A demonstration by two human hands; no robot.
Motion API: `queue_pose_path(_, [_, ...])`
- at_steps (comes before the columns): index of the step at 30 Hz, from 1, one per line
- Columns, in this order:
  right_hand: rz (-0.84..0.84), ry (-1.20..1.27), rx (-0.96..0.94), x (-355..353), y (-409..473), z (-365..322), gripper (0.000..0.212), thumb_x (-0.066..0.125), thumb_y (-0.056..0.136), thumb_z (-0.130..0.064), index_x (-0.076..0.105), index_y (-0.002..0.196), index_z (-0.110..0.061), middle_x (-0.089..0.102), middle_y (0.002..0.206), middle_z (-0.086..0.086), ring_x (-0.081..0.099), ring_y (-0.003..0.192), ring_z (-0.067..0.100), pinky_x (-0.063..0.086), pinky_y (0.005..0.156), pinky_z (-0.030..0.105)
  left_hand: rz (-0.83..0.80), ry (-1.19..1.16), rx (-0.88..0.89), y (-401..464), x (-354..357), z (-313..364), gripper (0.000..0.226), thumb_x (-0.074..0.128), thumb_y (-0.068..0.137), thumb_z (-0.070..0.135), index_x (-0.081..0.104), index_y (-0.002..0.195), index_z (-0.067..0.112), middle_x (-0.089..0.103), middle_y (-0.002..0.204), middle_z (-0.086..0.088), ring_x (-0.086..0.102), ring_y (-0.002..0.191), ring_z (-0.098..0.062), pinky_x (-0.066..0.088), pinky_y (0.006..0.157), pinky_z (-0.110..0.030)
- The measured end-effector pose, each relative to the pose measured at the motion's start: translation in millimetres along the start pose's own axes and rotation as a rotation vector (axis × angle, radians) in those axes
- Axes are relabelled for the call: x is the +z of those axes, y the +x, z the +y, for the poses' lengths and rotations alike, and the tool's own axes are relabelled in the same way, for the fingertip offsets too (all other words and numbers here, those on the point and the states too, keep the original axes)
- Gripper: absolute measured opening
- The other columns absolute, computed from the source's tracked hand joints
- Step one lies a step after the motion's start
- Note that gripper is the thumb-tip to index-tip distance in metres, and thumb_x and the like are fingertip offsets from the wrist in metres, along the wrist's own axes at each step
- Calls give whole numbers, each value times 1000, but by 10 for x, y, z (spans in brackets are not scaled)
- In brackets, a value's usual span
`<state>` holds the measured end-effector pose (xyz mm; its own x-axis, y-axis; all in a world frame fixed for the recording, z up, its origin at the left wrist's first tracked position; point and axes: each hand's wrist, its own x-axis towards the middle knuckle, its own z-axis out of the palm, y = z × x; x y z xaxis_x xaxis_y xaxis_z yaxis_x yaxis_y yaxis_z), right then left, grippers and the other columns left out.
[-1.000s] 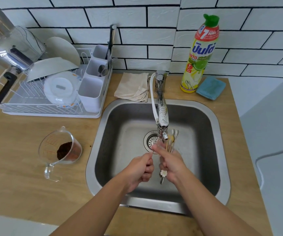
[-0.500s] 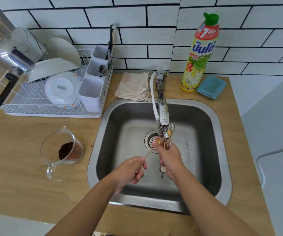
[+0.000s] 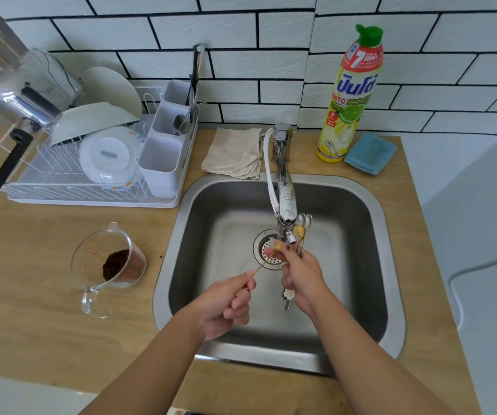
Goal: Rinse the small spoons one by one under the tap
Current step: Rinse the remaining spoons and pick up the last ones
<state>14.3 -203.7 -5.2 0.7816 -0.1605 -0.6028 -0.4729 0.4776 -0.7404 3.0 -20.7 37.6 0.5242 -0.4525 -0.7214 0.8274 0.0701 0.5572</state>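
Over the steel sink (image 3: 373, 265), my left hand (image 3: 229, 301) pinches the handle end of one thin gold spoon (image 3: 263, 263), whose bowl reaches up to my right fingertips just under the tap spout (image 3: 286, 211). My right hand (image 3: 301, 274) is closed around a bunch of small spoons (image 3: 302, 229); their bowls stick up beside the spout and their handle ends, one with a white flower, hang below my palm. I cannot make out a water stream.
A glass measuring cup (image 3: 106, 265) with dark grounds stands on the wooden counter left of the sink. A white dish rack (image 3: 76, 163) sits at the back left, a folded cloth (image 3: 235, 154) behind the sink, a dish-soap bottle (image 3: 349, 94) and blue sponge (image 3: 370, 154) at back right.
My left hand has drawn back to the left, pulling a single gold spoon out of the bunch. My right hand has lifted the bunch closer to the spout.
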Motion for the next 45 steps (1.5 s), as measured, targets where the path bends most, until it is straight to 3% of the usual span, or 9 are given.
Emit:
queue_pose_path(4, [-94, 126, 57, -76, -9, 52, 20, 61, 104, -30, 69, 110, -13, 80, 98, 2, 26, 36, 4, 24, 34, 17, -48, -163, -95, -45, -73, 25, 25, 65, 92, 37, 64, 80, 16, 44, 45, 4, 27, 31, -7, 26, 47, -23])
queue_pose_path(9, [109, -26, 23, -58, 5, 59, 26, 66, 101, -33, 73, 95, -9, 79, 80, 3, 27, 38, 5, 21, 35, 19, 88, 297, 16, -33, -53, 28, 37, 47, 104, 46, 64, 106, 13, 54, 66, -1, 31, 46, -11, 30, 51, -24])
queue_pose_path(20, [87, -90, -7, -7, -10, 40, 20, 70, 97, -31, 81, 85, -20, 79, 83, 6, 24, 42, 7, 21, 38, 21, 200, 620, 189, 29, 137, -4, 33, 45, 107, 29, 56, 84, 9, 50, 54, 0, 37, 48, -11, 29, 45, -21])
queue_pose_path(26, [-106, 143, 15, -75, -46, 79, 26, 63, 102, -29, 69, 116, -8, 79, 110, 7, 24, 36, 3, 25, 36, 17, 111, 75, 19, 0, 37, 36, 29, 54, 103, 33, 56, 80, 16, 33, 49, 5, 25, 37, -9, 21, 47, -23])
queue_pose_path(30, [-36, 86, -39, -24, -69, 62, 39, 83, 74, -39, 73, 97, -10, 60, 64, -3, 25, 39, 4, 24, 37, 18, 7, -117, -105, -27, 16, -3, 28, 63, 94, 41, 60, 77, 19, 36, 50, 8, 28, 38, -8, 28, 47, -23])
queue_pose_path(32, [99, -50, -69, -8, -38, 48, 30, 82, 84, -37, 75, 93, -10, 62, 55, -10, 34, 38, 2, 28, 38, 16, 8, -18, -75, -33, 22, -37, 34, 58, 97, 47, 61, 83, 17, 42, 56, 4, 28, 41, -10, 31, 48, -23])
queue_pose_path(36, [196, -165, -113, -21, 10, 67, 19, 69, 99, -29, 79, 94, -14, 80, 81, -3, 41, 39, 1, 33, 42, 18, 104, 364, 85, -33, 11, -35, 40, 45, 105, 44, 63, 102, 9, 64, 75, -3, 35, 45, -12, 33, 50, -22])
queue_pose_path(38, [120, -116, -95, -8, -18, 76, 17, 71, 98, -27, 78, 99, -12, 76, 73, -3, 31, 40, 5, 28, 39, 19, 141, 492, 142, -19, 7, -13, 38, 43, 107, 37, 64, 106, 5, 70, 80, -3, 38, 44, -13, 34, 47, -20])
queue_pose_path(45, [26, 60, 12, 32, -12, -22, 14, 64, 102, -22, 70, 101, -10, 80, 97, 11, 30, 38, 5, 26, 37, 18, 82, 491, 157, 71, 131, -13, 21, 49, 106, 19, 64, 114, 7, 68, 82, -1, 51, 51, -10, 42, 55, -20])
